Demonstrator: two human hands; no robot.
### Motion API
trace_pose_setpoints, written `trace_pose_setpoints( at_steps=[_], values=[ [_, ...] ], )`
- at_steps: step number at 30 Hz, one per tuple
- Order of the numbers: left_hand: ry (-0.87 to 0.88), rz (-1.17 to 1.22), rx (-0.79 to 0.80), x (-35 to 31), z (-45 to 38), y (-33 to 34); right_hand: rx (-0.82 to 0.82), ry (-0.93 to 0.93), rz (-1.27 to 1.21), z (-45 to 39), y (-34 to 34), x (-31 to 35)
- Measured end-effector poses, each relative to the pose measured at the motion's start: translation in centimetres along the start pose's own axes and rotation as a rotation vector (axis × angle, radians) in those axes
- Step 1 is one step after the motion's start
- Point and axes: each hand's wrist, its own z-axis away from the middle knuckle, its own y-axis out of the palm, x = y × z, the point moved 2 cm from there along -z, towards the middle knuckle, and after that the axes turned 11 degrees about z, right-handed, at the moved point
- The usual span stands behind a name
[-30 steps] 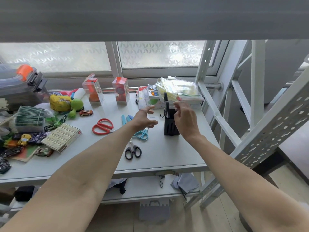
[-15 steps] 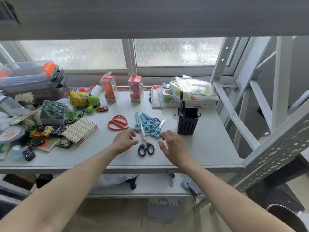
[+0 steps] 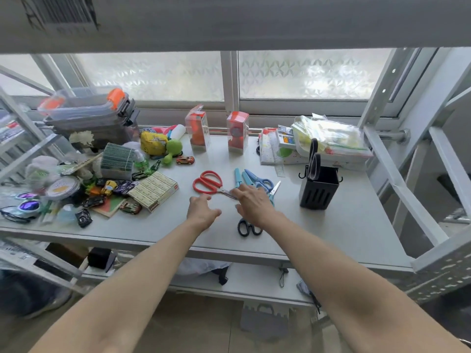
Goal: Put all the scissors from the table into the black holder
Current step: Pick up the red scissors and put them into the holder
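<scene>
Head view: left hand (image 3: 202, 210) and right hand (image 3: 254, 202) over desk (image 3: 344, 225), both grips released, fingers loose. Right hand covers black-handled scissors (image 3: 248, 228). Red scissors (image 3: 207, 182), blue scissors (image 3: 257, 180) just beyond. Black holder (image 3: 318, 191) right, one pair inside.

No text — nothing here can be read.

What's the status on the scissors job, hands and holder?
Both hands open, over the scissors pile. One black-handled pair in black holder; red scissors, blue pairs, black scissors on table. Path to holder unobstructed.
</scene>
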Motion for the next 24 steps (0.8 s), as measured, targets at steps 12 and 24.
trace_pose_setpoints(
  at_steps=[12,24],
  values=[
    [-0.156,0.379,0.002,0.1,-7.0,-2.5,0.136,0.086,-0.249,-8.4,0.3,4.2],
    [-0.274,0.611,0.008,0.9,-8.4,-2.5,0.186,0.393,-0.479,-8.8,2.3,5.2]
  ],
)
